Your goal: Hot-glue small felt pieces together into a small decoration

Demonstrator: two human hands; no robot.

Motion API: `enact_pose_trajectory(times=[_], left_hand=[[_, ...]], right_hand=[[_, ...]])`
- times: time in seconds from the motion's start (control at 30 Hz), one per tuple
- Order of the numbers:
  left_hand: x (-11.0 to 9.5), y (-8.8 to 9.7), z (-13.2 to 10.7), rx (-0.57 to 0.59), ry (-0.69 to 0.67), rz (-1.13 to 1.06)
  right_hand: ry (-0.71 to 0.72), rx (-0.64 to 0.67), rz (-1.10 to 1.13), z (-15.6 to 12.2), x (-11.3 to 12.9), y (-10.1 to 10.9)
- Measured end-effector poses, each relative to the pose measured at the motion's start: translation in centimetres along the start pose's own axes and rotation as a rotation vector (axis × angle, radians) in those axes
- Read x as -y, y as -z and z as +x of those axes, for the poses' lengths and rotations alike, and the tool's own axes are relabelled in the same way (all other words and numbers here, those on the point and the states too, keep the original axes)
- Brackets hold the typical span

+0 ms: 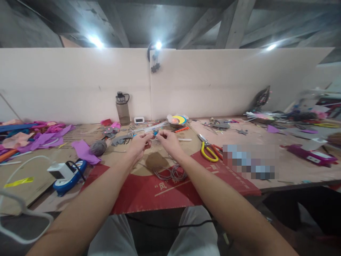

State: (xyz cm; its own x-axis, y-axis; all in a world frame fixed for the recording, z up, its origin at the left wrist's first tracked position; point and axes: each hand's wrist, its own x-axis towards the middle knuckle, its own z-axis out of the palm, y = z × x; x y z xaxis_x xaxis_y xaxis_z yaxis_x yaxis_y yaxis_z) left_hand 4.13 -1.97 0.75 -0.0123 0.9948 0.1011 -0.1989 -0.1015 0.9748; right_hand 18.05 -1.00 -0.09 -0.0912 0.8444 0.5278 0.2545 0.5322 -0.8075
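My left hand (pixel 139 143) and my right hand (pixel 167 140) are held out together over the middle of the table, fingertips almost touching. Both pinch a small blue piece (pixel 155 133) between them; I cannot make out what it is. Below the hands lies a brown felt patch (pixel 155 161) and a tangle of grey wire (pixel 173 173) on a red sheet (pixel 149 193). Just beyond the hands lies a clear stick-like tool (pixel 153 127).
Yellow-handled scissors (pixel 207 151) lie right of my hands. A dark water bottle (pixel 123 108) stands at the back wall. Purple and pink scraps (pixel 39 137) cover the left side. A blue glue gun base with white charger (pixel 66 172) sits near left. A purple box (pixel 311 154) lies far right.
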Motion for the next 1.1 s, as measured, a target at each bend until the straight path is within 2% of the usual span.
enact_pose_trajectory(times=[0.17, 0.27, 0.43, 0.63, 0.83, 1.1], left_hand=[[0.0, 0.1, 0.1, -0.021, 0.011, -0.022], [0.0, 0.2, 0.2, -0.017, 0.012, -0.01], [-0.2, -0.1, -0.1, 0.004, 0.012, 0.036], [-0.1, -0.1, -0.2, 0.074, 0.003, 0.014], [-0.3, 0.2, -0.2, 0.138, 0.041, -0.034], [0.0, 0.2, 0.0, 0.115, 0.038, -0.036]], right_hand=[[-0.071, -0.069, 0.082, 0.3, -0.6, -0.2], [-0.172, -0.103, 0.188, 0.2, -0.5, -0.4], [-0.326, 0.024, 0.448, -0.2, 0.4, -0.3], [-0.392, 0.088, 0.601, -0.3, 0.6, 0.1], [-0.421, 0.07, 0.636, 0.1, 0.2, 0.1], [-0.452, 0.018, 0.652, 0.2, -0.2, -0.5]])
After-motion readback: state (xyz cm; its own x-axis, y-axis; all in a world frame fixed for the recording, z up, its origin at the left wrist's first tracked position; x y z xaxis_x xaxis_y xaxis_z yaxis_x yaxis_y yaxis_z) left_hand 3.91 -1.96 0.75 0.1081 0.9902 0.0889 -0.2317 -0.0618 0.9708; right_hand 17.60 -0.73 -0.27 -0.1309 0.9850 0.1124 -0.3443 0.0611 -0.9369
